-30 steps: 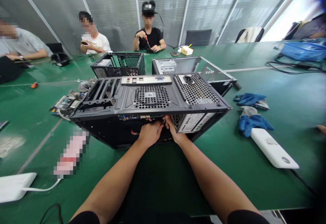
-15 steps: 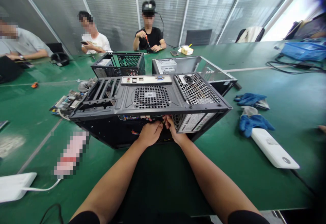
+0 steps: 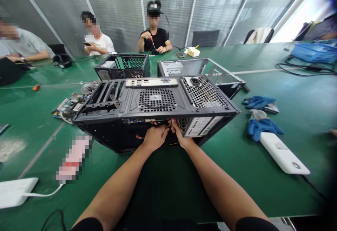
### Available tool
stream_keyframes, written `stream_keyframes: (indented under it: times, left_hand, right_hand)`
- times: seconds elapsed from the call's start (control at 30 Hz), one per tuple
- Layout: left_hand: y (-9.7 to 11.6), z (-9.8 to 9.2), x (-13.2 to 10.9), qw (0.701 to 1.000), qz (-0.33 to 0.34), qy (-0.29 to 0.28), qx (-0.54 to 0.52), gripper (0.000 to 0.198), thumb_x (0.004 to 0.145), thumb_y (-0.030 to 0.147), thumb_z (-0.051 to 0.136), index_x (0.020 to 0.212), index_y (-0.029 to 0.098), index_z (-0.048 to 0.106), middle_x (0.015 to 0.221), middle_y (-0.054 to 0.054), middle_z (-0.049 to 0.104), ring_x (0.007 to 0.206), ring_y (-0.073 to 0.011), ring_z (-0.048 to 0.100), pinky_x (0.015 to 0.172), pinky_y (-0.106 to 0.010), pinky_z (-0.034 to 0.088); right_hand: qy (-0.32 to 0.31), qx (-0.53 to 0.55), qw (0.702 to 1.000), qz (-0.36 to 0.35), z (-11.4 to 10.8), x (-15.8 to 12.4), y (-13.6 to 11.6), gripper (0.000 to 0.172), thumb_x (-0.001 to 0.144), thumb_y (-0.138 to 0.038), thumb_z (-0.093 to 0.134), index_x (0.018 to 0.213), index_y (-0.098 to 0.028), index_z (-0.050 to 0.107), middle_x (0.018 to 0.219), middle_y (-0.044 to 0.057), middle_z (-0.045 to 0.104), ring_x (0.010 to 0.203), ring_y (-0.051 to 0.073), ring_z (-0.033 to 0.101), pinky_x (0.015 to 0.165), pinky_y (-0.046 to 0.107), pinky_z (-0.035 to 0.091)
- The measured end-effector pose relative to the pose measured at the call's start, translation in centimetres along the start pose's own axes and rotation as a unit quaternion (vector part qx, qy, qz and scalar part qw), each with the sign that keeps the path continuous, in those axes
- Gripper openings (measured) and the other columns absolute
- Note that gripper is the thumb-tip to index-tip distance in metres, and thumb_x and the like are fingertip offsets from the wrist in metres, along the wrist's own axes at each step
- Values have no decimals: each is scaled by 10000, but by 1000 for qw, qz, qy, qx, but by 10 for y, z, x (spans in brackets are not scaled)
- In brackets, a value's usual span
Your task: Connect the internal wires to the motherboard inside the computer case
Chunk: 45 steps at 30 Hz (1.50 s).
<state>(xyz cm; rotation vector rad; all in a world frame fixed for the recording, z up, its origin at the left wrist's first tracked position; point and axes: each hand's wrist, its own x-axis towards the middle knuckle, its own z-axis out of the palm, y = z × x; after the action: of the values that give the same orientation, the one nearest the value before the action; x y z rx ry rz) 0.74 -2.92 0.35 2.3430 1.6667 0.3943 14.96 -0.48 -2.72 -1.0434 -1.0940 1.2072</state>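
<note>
A black computer case lies in front of me with its vented back panel facing up and its open side toward me. Both my hands reach into that opening beside the power supply, which carries a white label. My left hand is closed, its thumb and fingertips pinched on thin wires. Close against it, my right hand is also closed around the wires, next to the power supply's fan grille. The fingertips and most of the wires are partly hidden by the case edge. Coloured leads show left of my left hand.
Two more open cases, one black and one silver, stand behind. Circuit boards lie left. Blue gloves and a white power bank are at right. A person opposite holds a screwdriver; others sit farther left.
My hands shift only very slightly at the wires inside the case. The case and the things around it stay put.
</note>
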Motion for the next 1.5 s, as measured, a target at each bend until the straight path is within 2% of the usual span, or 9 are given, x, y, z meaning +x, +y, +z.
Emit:
stream_keyframes:
  times: [0.23,0.53,0.73,0.93,1.07,1.23,1.33,1.5]
  left_hand:
    - [2,1,-2,999,-15,-6,39,367,998,376,345,1061,189,654,919,-111,726,842,-260,704,763,-371,537]
    - [-3,0,1,995,18,10,-94,350,1001,320,337,925,192,654,869,-66,724,859,-210,696,764,-291,497]
    - [-7,4,3,989,22,20,-142,336,995,300,358,886,190,657,826,-41,713,800,-180,685,741,-262,472]
    - [-4,1,2,998,10,9,-65,306,987,314,393,901,188,659,825,-61,714,809,-201,686,733,-277,481]
    - [-2,0,0,1000,-7,9,-5,310,990,354,388,1004,207,661,909,-82,729,880,-235,695,771,-317,508]
    - [0,1,-2,999,-19,7,38,346,996,383,357,1072,204,643,927,-103,726,854,-265,700,755,-363,520]
    - [-1,2,0,1000,-13,6,6,341,993,369,356,1018,191,645,893,-100,720,836,-257,697,736,-340,508]
    - [-8,5,4,993,22,12,-118,346,992,318,332,872,178,625,821,-64,689,800,-205,670,719,-282,464]
  right_hand:
    - [13,-9,1000,-4,0,-1,0,524,715,-740,622,773,-219,629,552,-42,420,520,106,378,514,277,354]
    - [-12,55,998,14,0,0,1,470,701,-683,674,801,-225,643,621,-14,493,556,117,412,492,265,340]
    - [-30,71,997,4,-2,0,3,393,757,-622,663,833,-237,641,642,-13,507,565,121,417,515,276,338]
    - [-21,43,999,-13,-1,-1,2,423,763,-643,654,832,-226,641,607,-28,479,536,109,407,508,277,322]
    - [-15,19,1000,-20,-1,-1,1,460,769,-677,623,819,-220,639,578,-38,447,513,106,389,512,285,327]
    - [-3,-1,1000,-20,-1,0,3,475,771,-693,609,822,-222,641,568,-35,453,506,109,394,504,285,321]
    - [-3,5,1000,-18,0,-1,2,481,758,-699,618,814,-222,637,577,-35,460,509,107,396,504,283,337]
    - [-24,41,999,-13,-1,-1,2,439,767,-663,641,832,-229,654,585,-32,468,520,108,416,505,280,351]
